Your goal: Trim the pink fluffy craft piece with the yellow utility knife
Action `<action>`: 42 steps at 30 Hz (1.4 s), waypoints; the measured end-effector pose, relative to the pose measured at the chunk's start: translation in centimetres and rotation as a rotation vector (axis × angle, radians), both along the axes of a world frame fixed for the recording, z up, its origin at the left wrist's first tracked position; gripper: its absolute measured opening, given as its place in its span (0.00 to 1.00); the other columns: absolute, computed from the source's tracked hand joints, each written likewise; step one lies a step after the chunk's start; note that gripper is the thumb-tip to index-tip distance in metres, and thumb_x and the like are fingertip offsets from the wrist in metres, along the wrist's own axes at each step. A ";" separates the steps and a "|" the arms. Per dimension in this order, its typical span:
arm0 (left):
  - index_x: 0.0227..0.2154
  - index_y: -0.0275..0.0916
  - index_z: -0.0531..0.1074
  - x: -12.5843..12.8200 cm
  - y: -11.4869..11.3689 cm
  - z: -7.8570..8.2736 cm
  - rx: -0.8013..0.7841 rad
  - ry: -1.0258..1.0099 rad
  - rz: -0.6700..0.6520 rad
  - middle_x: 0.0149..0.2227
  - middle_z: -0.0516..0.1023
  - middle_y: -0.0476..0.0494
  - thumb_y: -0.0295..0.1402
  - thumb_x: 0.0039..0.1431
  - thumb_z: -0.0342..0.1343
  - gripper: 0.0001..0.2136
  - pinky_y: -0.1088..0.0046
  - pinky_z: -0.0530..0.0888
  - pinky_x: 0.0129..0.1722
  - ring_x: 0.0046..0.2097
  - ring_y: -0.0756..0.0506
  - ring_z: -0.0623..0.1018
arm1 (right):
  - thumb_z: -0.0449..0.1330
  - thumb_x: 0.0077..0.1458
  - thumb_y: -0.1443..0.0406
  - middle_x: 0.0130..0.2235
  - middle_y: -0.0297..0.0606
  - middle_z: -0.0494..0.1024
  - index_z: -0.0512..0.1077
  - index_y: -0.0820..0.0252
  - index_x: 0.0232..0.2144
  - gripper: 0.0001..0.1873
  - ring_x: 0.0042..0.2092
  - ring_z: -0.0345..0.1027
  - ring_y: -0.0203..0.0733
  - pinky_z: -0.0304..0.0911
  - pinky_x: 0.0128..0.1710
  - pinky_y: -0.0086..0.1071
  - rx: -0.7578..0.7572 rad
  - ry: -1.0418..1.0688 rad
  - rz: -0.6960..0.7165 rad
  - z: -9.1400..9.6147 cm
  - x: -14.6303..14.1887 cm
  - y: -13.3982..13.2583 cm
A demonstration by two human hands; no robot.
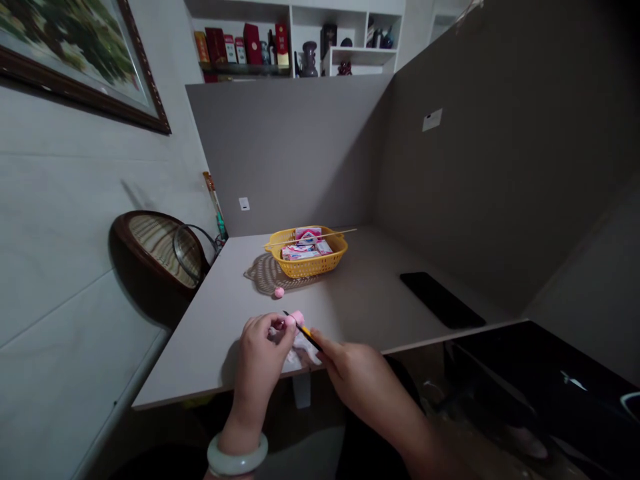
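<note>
While the left hand (pixel 260 350) is pinching a small pink lump (pixel 296 318) between thumb and fingertips, its grip closed on it, the right hand (pixel 350 373) is holding a thin dark tool (pixel 303 330) with a yellow band, its grip closed around the shaft much as on a pen. The tool's tip is touching the pink lump, which is being held just above the near edge of the tabletop (pixel 370 293). A crumpled white sheet (pixel 300 350) is lying under both hands, and a pale bangle (pixel 237 460) is circling the left wrist. Farther back, a small pink ball (pixel 279 292) is resting at the rim of a woven mat (pixel 263 273). A yellow basket (pixel 310 268) is sitting partly on that mat, carrying small packets, with a wooden skewer (pixel 320 237) lying across its top. Well to the right, a black phone (pixel 441 299) is lying flat.
</note>
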State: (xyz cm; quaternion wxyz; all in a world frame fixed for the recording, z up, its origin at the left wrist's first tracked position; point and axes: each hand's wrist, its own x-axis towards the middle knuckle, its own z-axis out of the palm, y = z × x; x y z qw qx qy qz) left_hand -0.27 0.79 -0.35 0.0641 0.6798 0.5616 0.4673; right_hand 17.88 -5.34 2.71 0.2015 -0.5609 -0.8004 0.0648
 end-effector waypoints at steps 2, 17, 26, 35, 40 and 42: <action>0.31 0.42 0.75 0.0 0.0 0.0 0.029 0.017 -0.003 0.32 0.77 0.45 0.41 0.58 0.57 0.09 0.67 0.71 0.38 0.37 0.43 0.76 | 0.50 0.63 0.69 0.36 0.38 0.84 0.67 0.49 0.60 0.24 0.33 0.79 0.40 0.63 0.30 0.25 0.007 0.049 0.003 0.2 0.7 -0.9; 0.30 0.41 0.75 0.2 -0.1 0.0 0.040 0.029 -0.001 0.31 0.78 0.46 0.39 0.59 0.57 0.08 0.69 0.70 0.36 0.36 0.45 0.76 | 0.51 0.63 0.69 0.35 0.39 0.84 0.69 0.51 0.58 0.23 0.33 0.79 0.41 0.65 0.30 0.25 -0.016 0.050 -0.005 -0.2 1.4 -1.4; 0.31 0.41 0.75 0.2 -0.5 0.4 -0.015 -0.024 -0.015 0.32 0.77 0.45 0.37 0.59 0.56 0.07 0.68 0.70 0.38 0.37 0.44 0.75 | 0.49 0.62 0.69 0.36 0.41 0.84 0.68 0.52 0.59 0.25 0.34 0.79 0.42 0.68 0.33 0.27 -0.042 0.112 0.038 -0.3 0.9 -0.8; 0.31 0.40 0.75 0.3 -0.6 0.5 0.011 -0.010 0.002 0.32 0.77 0.45 0.35 0.58 0.57 0.05 0.68 0.71 0.37 0.37 0.44 0.75 | 0.48 0.61 0.71 0.35 0.42 0.84 0.68 0.55 0.60 0.26 0.35 0.80 0.43 0.67 0.32 0.26 -0.002 0.063 -0.003 -0.4 -0.4 -0.2; 0.30 0.40 0.75 0.2 -0.4 0.1 0.023 -0.007 -0.002 0.31 0.77 0.45 0.36 0.58 0.57 0.06 0.69 0.71 0.37 0.37 0.45 0.75 | 0.48 0.63 0.68 0.34 0.40 0.84 0.69 0.51 0.59 0.24 0.32 0.79 0.44 0.67 0.30 0.27 -0.043 0.066 0.016 -0.1 1.2 -1.5; 0.30 0.40 0.75 0.2 -0.2 0.0 0.019 -0.008 -0.003 0.31 0.77 0.45 0.37 0.58 0.56 0.07 0.69 0.71 0.37 0.36 0.45 0.75 | 0.48 0.63 0.69 0.34 0.40 0.84 0.69 0.51 0.59 0.25 0.33 0.80 0.44 0.67 0.31 0.27 -0.048 0.053 0.009 -0.1 1.1 -1.6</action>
